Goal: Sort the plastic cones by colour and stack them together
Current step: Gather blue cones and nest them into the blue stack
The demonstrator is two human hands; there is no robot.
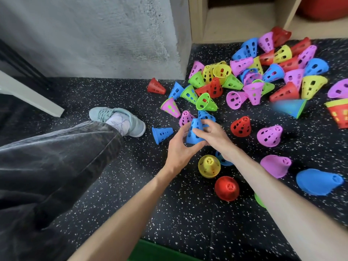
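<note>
Two hands, left hand (178,146) and right hand (214,136), curl their fingers round one blue cone (194,132).

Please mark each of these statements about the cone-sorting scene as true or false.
1. Both hands hold a blue perforated plastic cone. True: left hand and right hand grip it.
2. A yellow plastic cone stands upright near the right forearm. True.
3. The speckled black floor is plain white. False: black with white flecks.
4. The lone blue cone beside the shoe stands upright. False: it lies on its side.
</note>
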